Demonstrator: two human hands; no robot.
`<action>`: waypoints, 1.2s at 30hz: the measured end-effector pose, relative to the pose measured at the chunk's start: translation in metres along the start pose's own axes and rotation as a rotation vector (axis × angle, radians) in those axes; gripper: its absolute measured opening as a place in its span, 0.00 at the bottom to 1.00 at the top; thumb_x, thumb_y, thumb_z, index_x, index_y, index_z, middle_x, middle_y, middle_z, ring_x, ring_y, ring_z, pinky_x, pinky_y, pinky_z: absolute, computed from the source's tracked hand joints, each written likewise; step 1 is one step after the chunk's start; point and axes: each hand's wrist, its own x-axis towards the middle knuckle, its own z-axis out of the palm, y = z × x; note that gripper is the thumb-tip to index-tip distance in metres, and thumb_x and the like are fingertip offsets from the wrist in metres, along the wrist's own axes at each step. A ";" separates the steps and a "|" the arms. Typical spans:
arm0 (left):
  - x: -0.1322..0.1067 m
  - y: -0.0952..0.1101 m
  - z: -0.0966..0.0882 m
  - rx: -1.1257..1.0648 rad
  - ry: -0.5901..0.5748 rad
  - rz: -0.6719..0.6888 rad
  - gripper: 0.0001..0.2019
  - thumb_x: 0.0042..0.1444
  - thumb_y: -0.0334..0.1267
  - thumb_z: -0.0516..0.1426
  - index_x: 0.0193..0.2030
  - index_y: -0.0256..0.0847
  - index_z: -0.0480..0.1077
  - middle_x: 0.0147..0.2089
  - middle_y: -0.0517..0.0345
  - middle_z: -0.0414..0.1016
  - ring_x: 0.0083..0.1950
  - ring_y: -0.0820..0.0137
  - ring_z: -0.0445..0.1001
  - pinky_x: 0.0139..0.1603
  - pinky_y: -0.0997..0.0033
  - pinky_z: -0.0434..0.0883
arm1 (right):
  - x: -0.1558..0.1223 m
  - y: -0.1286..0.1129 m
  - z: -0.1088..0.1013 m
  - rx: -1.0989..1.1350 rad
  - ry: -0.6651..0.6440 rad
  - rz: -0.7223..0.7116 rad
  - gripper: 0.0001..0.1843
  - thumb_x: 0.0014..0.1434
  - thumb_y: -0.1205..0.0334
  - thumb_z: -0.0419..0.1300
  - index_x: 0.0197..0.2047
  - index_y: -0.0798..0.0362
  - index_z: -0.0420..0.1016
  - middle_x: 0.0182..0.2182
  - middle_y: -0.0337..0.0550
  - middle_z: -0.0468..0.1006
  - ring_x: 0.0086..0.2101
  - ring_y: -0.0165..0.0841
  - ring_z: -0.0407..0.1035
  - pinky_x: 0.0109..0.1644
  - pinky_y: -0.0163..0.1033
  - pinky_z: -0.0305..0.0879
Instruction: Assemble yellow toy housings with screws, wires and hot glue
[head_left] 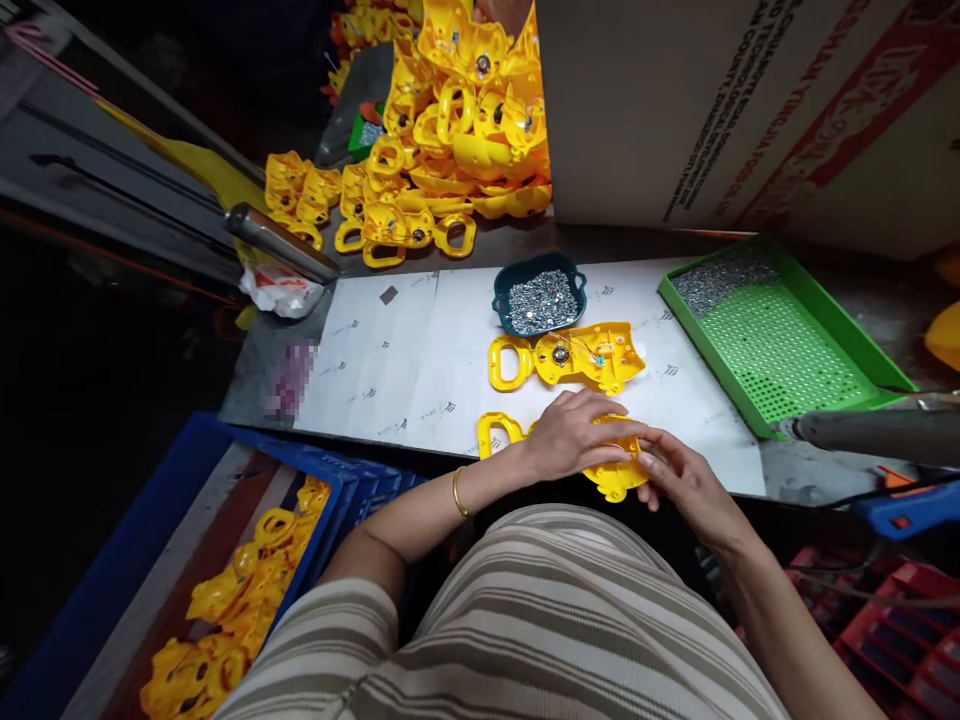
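A yellow plastic toy shell half [613, 482] with a loop handle is at the near edge of the white-covered bench. My left hand [576, 432] lies across it, fingers bent over its middle and hiding much of the inside. My right hand [681, 476] grips the shell's right end between thumb and fingers. Just beyond, a second yellow shell half [592, 352] rests hollow side up, showing a round metal part, thin wires and a small green piece. Behind that stands a dark green basin [541, 292] full of small silvery screws.
A green perforated tray [795, 345] with small metal pieces lies at right, beside a grey cylindrical tool [862, 435]. Yellow shells [465, 150] are heaped at the back, left of a large carton [720, 110]. A blue crate [315, 540] holds more shells at lower left.
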 end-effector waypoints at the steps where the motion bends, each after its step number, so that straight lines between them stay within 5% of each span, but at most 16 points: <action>1: 0.002 -0.004 -0.001 0.012 -0.013 0.035 0.17 0.63 0.51 0.55 0.54 0.52 0.74 0.53 0.54 0.76 0.52 0.64 0.71 0.53 0.63 0.68 | 0.000 -0.001 0.000 -0.004 -0.005 -0.006 0.27 0.54 0.45 0.64 0.52 0.50 0.68 0.43 0.46 0.75 0.21 0.24 0.67 0.20 0.33 0.65; 10: 0.004 -0.027 0.016 0.063 0.040 0.077 0.15 0.63 0.54 0.53 0.50 0.57 0.77 0.50 0.57 0.78 0.46 0.66 0.72 0.46 0.65 0.69 | 0.015 0.007 0.005 0.002 0.049 -0.048 0.26 0.53 0.44 0.65 0.50 0.50 0.69 0.41 0.43 0.75 0.19 0.23 0.65 0.19 0.32 0.62; 14: 0.001 -0.032 0.017 0.085 0.063 0.091 0.17 0.63 0.53 0.54 0.53 0.53 0.75 0.51 0.54 0.78 0.49 0.63 0.73 0.48 0.62 0.68 | 0.015 -0.009 -0.001 -0.267 0.001 0.034 0.32 0.56 0.40 0.60 0.56 0.52 0.67 0.23 0.39 0.75 0.20 0.32 0.68 0.22 0.37 0.65; 16: -0.002 -0.030 0.015 0.071 0.089 0.104 0.18 0.63 0.53 0.55 0.54 0.50 0.75 0.52 0.53 0.78 0.50 0.62 0.72 0.50 0.60 0.68 | 0.016 -0.027 -0.002 -0.528 0.092 -0.080 0.29 0.57 0.40 0.60 0.55 0.51 0.71 0.25 0.42 0.77 0.19 0.32 0.68 0.23 0.39 0.65; 19: -0.008 -0.025 0.009 0.054 0.148 0.077 0.18 0.59 0.54 0.57 0.50 0.48 0.76 0.53 0.52 0.77 0.54 0.60 0.71 0.54 0.57 0.67 | 0.035 -0.059 0.007 -0.846 0.331 -0.492 0.17 0.60 0.47 0.59 0.43 0.50 0.78 0.36 0.45 0.79 0.23 0.29 0.67 0.31 0.41 0.66; 22: -0.016 -0.024 -0.001 0.111 0.283 -0.085 0.11 0.59 0.48 0.59 0.42 0.49 0.79 0.53 0.54 0.76 0.55 0.61 0.70 0.56 0.57 0.66 | 0.072 -0.083 0.029 -1.029 0.397 -0.667 0.13 0.63 0.52 0.57 0.40 0.50 0.80 0.34 0.44 0.78 0.28 0.31 0.69 0.32 0.39 0.62; 26: -0.027 -0.033 -0.018 0.199 0.504 -0.354 0.07 0.59 0.40 0.59 0.36 0.48 0.79 0.54 0.53 0.75 0.57 0.60 0.67 0.58 0.55 0.65 | 0.120 -0.094 0.056 -1.292 0.371 -0.590 0.12 0.63 0.52 0.57 0.43 0.46 0.80 0.38 0.45 0.77 0.35 0.35 0.70 0.26 0.37 0.47; 29: -0.033 -0.042 -0.026 0.238 0.579 -0.422 0.06 0.58 0.39 0.59 0.35 0.47 0.79 0.56 0.52 0.73 0.59 0.59 0.63 0.60 0.54 0.64 | 0.136 -0.094 0.067 -1.380 0.332 -0.554 0.13 0.63 0.53 0.56 0.40 0.47 0.81 0.38 0.47 0.77 0.36 0.37 0.70 0.26 0.36 0.42; 36: -0.025 -0.048 -0.028 0.265 0.583 -0.427 0.08 0.60 0.39 0.57 0.38 0.47 0.79 0.57 0.53 0.72 0.60 0.59 0.63 0.60 0.54 0.61 | 0.127 -0.096 0.056 -1.209 0.365 -0.586 0.11 0.62 0.57 0.56 0.41 0.46 0.80 0.37 0.43 0.80 0.37 0.36 0.72 0.29 0.36 0.54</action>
